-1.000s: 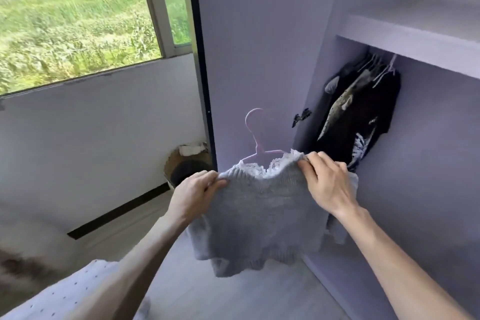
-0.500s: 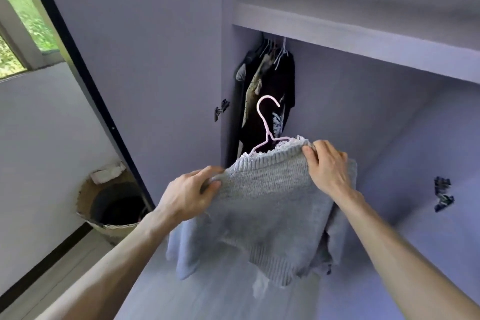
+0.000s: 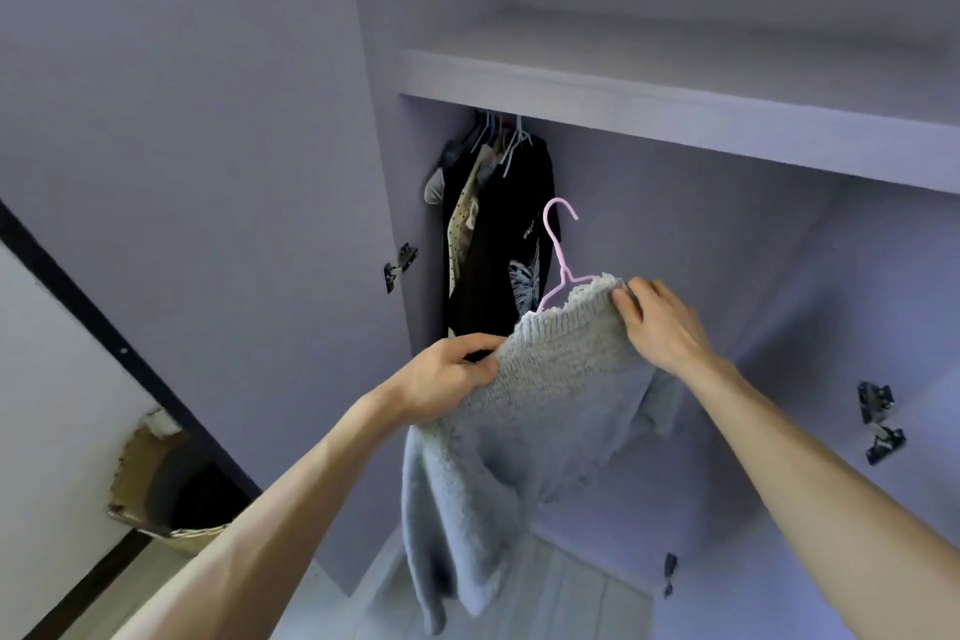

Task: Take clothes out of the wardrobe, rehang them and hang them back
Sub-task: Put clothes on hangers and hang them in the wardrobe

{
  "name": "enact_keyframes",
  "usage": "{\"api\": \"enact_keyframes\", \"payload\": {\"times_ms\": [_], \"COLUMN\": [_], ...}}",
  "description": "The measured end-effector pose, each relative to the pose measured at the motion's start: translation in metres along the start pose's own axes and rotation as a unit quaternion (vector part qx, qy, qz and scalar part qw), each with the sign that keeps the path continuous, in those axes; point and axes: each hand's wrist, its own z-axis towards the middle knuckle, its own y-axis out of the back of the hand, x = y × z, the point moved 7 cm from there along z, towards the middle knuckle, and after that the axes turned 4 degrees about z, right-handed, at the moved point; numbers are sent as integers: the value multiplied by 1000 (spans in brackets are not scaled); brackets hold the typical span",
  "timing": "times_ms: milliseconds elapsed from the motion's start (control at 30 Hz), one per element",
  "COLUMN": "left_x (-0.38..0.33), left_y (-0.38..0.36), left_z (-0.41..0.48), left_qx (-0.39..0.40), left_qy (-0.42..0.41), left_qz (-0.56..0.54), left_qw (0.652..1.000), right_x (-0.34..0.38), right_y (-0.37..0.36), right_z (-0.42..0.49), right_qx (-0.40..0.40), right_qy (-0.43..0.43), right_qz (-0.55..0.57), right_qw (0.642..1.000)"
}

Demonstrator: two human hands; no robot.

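A grey sweater (image 3: 550, 379) is held up in front of the open wardrobe (image 3: 727, 276). It is already set on a pink hanger (image 3: 558, 244), whose hook stands clear above the lace-edged neckline. One shoulder of the knit is pinched between the thumb and curled fingers of the left hand (image 3: 447, 374). The other shoulder is clamped under the right hand (image 3: 660, 322), just beside the hanger's neck. The step in hand is judged to be the hanging back. The rail is hidden behind the front edge of the shelf (image 3: 675, 120), so its place must be read from the hooks of the dark clothes (image 3: 498, 234) bunched at the left of the compartment. The pink hook should be raised above that level and lowered over the rail in the free space to the right of them. Because the hanger is gripped only through the wool, it could tilt or slip inside the sweater; both shoulders should be kept level, or one hand moved to the hanger's neck. The sleeve that hangs low should be guided inside before anything is released.
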Motion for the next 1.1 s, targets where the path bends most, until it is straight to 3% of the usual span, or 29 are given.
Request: {"api": "enact_keyframes", "payload": {"times_ms": [200,267,333,433,500,700,1100], "left_x": [0,6,12,20,23,17,-45], "left_y": [2,-4,-11,-23,-31,-39,5], "left_z": [32,40,53,74,86,139,245], "left_qx": [-71,-100,-125,-166,-182,-211,-313], "left_qy": [6,7,11,29,37,38,-68], "left_qz": [44,32,25,39,43,16,-21], "left_qw": [997,994,992,985,982,977,947], "right_x": [-12,-11,5,31,38,25,18], "right_y": [-12,4,39,93,114,133,131], "right_z": [32,42,52,59,65,96,121], "right_qx": [70,12,-118,-301,-363,-386,-540], "right_qy": [-14,8,96,191,200,174,120], "right_qz": [18,32,30,-15,-57,-174,-201], "right_qw": [997,999,988,934,908,889,809]}}
